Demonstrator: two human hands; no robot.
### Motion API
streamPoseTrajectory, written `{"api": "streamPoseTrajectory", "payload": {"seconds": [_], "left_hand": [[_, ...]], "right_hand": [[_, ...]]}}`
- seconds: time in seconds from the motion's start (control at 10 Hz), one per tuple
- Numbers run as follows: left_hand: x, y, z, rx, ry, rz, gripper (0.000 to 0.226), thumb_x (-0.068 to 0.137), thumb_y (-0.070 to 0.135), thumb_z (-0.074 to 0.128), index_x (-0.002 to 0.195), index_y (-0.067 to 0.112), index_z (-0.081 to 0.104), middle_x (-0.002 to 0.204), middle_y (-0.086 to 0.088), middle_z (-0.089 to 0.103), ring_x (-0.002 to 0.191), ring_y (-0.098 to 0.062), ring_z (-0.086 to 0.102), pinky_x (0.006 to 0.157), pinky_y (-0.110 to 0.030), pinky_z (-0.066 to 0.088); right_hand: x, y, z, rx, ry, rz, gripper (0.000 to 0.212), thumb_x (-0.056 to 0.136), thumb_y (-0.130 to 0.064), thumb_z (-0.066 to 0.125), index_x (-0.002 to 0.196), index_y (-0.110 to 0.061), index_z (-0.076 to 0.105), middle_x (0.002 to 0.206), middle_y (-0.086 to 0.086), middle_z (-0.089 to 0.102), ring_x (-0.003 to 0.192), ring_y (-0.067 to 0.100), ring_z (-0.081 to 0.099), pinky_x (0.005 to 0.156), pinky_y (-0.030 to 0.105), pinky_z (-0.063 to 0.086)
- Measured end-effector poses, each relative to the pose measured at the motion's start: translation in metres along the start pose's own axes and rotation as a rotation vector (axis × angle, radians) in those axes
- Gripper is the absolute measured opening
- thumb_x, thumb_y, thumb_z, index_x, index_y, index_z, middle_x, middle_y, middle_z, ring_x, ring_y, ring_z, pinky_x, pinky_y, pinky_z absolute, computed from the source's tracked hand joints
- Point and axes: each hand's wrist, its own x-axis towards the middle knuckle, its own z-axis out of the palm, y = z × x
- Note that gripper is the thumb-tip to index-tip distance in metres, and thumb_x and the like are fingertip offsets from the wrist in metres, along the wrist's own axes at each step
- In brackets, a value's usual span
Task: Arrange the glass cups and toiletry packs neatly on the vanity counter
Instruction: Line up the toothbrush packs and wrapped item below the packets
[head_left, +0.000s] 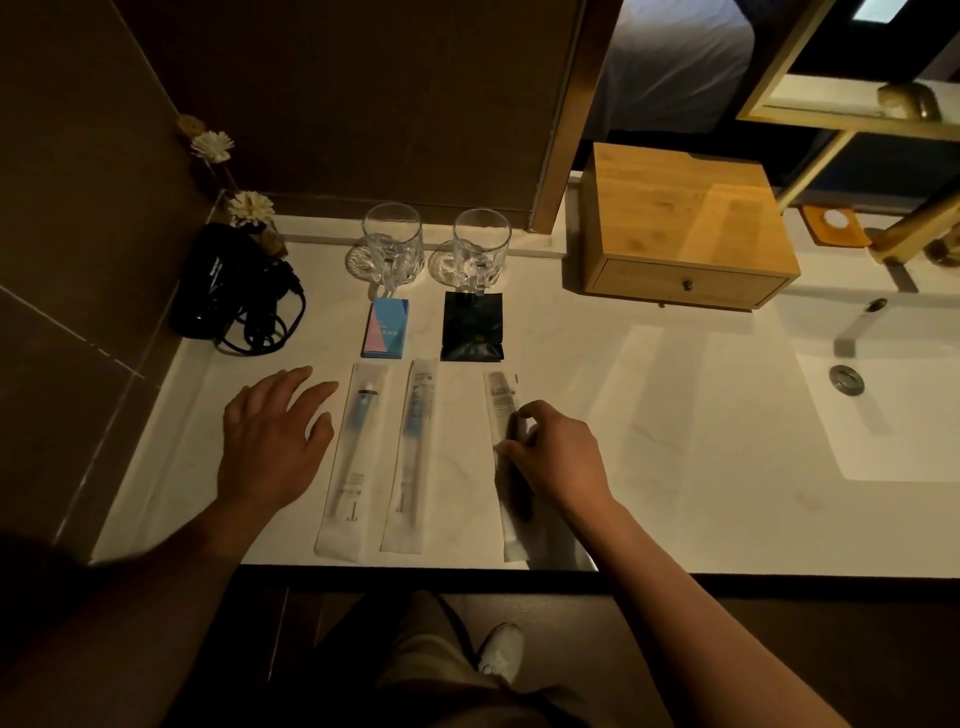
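Right hand (556, 457) pinched the third long toiletry pack (503, 415) near the table's (649, 415) front edge, probably squaring it with two neighbouring packs (358, 447). Left hand (272, 431) spread flat, empty. Glass cups (390, 244) stood at the back edge.

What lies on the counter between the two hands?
In the head view, two long packs lie side by side between the left hand and right hand.

Both bare forearms reach forward from below. The left hand (272, 436) lies palm down, fingers spread and loosely extended, holding nothing. The right hand (553, 457) is curled, its fingertips (511, 447) pinched together and pressed downward, wrist slightly raised.
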Motion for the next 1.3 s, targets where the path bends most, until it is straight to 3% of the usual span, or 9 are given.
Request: {"api": "streamPoseTrajectory", "payload": {"seconds": [0.9,1.3], "left_hand": [[0.0,0.0,-0.002,-0.017,-0.015,-0.005,0.047,0.093,0.038,0.04,0.134,0.027,0.058,0.147,-0.009,0.052,0.134,-0.033,0.044,0.11,-0.056,0.03],[0.001,0.001,-0.004,-0.025,-0.02,-0.008,0.047,0.092,0.038,0.039,0.134,0.027,0.059,0.147,-0.008,0.053,0.134,-0.033,0.044,0.11,-0.055,0.029]], "right_hand": [[0.004,-0.022,0.015,0.038,0.011,-0.008,0.031,0.082,-0.026,0.07,0.109,-0.015,0.06,0.098,0.011,0.073,0.092,0.033,0.066,0.076,0.038,0.054],[0.006,-0.023,0.014,0.051,0.004,0.01,0.033,0.082,-0.026,0.071,0.111,-0.015,0.06,0.102,0.009,0.072,0.092,0.03,0.066,0.068,0.028,0.043]]}}
